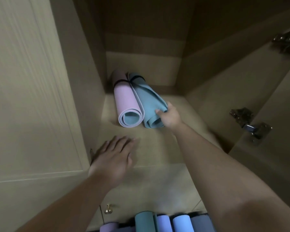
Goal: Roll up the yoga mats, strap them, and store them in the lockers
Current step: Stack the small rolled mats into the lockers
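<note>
Two rolled mats lie side by side on the locker shelf, each with a dark strap near its far end. The pink mat is on the left, against the locker's left wall. The teal mat lies to its right, loosely rolled. My right hand grips the near end of the teal mat, thumb on top of the roll. My left hand rests flat near the shelf's front edge with fingers spread, holding nothing.
The open locker door stands at the left. Metal hinges sit on the right wall, another hinge higher up. Below are a brass knob and several rolled mats in purple, teal and blue.
</note>
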### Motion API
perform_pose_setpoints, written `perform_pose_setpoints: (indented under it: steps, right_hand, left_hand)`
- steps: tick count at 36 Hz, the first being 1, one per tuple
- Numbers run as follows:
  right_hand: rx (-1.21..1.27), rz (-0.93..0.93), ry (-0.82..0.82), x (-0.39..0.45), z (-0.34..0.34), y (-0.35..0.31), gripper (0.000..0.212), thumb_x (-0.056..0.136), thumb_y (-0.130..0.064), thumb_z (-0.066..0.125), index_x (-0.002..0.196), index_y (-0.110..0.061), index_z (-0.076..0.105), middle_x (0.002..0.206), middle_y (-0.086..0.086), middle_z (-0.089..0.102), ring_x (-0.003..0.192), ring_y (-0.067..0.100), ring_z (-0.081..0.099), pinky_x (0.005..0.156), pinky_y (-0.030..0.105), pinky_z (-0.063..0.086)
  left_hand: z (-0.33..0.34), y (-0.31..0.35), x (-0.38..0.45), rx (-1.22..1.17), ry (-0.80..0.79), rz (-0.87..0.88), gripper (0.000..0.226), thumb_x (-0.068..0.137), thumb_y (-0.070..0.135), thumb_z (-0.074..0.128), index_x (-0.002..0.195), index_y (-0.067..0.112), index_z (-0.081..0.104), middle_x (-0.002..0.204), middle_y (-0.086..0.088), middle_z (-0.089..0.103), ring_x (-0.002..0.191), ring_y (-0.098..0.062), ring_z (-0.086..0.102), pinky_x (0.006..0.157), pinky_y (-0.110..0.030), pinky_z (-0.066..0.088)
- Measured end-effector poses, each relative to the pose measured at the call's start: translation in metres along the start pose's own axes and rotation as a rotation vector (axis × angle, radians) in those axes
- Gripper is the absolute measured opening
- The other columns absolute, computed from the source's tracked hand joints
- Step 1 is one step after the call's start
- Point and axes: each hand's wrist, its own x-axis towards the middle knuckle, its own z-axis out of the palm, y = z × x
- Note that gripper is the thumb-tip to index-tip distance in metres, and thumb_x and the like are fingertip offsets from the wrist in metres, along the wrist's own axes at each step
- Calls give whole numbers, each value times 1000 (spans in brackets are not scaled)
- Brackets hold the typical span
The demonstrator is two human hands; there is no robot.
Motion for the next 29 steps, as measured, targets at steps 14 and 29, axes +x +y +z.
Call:
perform_pose_setpoints:
  steps: [14, 29]
  right_hand:
    - [215, -49, -125, 12, 62, -26, 28, 96, -11, 56, 123, -14, 51, 116, 11, 64, 109, 32, 61, 100, 50, 48]
    - [-64, -208, -122, -33, 38, -14, 100, 79, -29, 80, 155, -28, 15, 153, 11, 21, 139, 22, 32, 105, 20, 25]
  left_hand:
    - [-7, 3, 1, 57, -91, -45, 51, 86, 33, 33, 123, 20, 65, 119, 0, 68, 110, -26, 65, 91, -45, 52]
    - [-5, 2, 2, 40, -51, -11, 52, 85, 31, 34, 124, 16, 65, 118, -4, 69, 107, -29, 66, 87, -48, 53]
